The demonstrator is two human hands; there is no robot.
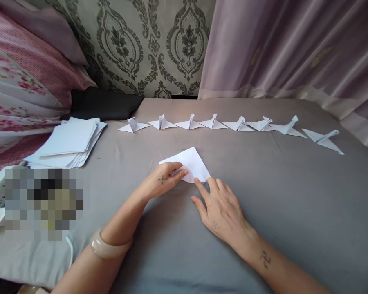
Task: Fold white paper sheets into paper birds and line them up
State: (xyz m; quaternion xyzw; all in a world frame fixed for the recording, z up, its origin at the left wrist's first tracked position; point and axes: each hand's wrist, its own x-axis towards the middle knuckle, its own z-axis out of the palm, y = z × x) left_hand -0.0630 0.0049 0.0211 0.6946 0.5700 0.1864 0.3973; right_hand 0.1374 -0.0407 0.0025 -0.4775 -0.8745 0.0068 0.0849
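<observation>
A partly folded sheet of white paper [194, 161] lies on the grey cloth in front of me, one corner pointing away. My left hand [164, 178] grips its near left part, thumb and fingers closed on a turned-up flap; the fingertips beneath are partly hidden. With fingers stretched out, my right hand [222, 204] rests at the near right edge, its fingertips touching the paper. Beyond, several folded white paper cranes [191, 123] stand in a row across the cloth.
A stack of white paper [67, 139] sits at the left, before a black item [104, 102]. Nearer are a white basket [1, 183] and a blurred-out patch. Patterned wallpaper [153, 45] and a mauve curtain [279, 49] bound the far side of the grey cloth [294, 204].
</observation>
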